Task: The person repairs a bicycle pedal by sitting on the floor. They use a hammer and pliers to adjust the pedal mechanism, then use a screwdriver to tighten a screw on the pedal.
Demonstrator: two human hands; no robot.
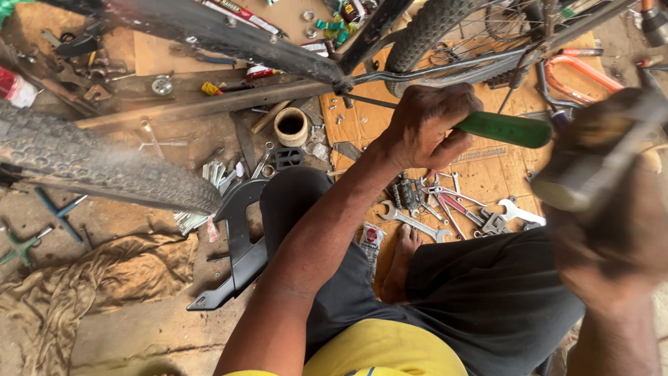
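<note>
My left hand (426, 125) is closed around a screwdriver with a green handle (506, 129); its thin shaft runs left to a joint on the dark bicycle frame (236, 38). My right hand (612, 216), blurred with motion at the right edge, grips a hammer (591, 167) whose head sits just right of the green handle's end. I sit on the ground with my knees up in dark shorts, one bare foot (402, 261) resting on cardboard (501, 174).
A knobbly tyre (104, 163) crosses the left side and a second wheel (445, 28) stands at the top. Spanners and pliers (445, 209) lie on the cardboard. A small round tin (291, 125), a black metal bracket (240, 251) and a crumpled brown cloth (83, 285) lie on the floor.
</note>
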